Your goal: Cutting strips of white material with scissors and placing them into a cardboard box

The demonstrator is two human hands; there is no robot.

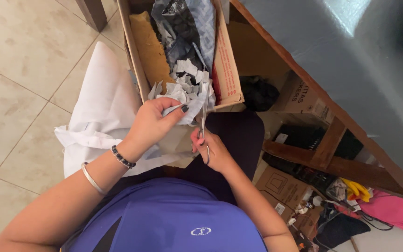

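Down below, the floor (19, 65) is made of big pale tiles. On the right stands a wooden bench (350, 60) with a blue-grey top. Under it sit brown boxes (283, 186), dark things, and something pink (397, 212).

A long cardboard box (227, 70) lies in front of the person. It is full of grey and white paper scraps (187, 81) and a dark bag (183, 28). A white sheet (103, 107) lies on the floor just beside the box.

The left hand (152, 121) is closed on a piece of pale paper (190, 109), with the thumb pressed on top. The wrist wears a dark bead band and a silver bangle. The paper is at the near end of the box, above the person's lap.

The right hand (215, 149) is closed on a pair of scissors (204, 128), fingers in the loops. The blades point up and touch the paper, just beside the left thumb. The two hands are very near each other.
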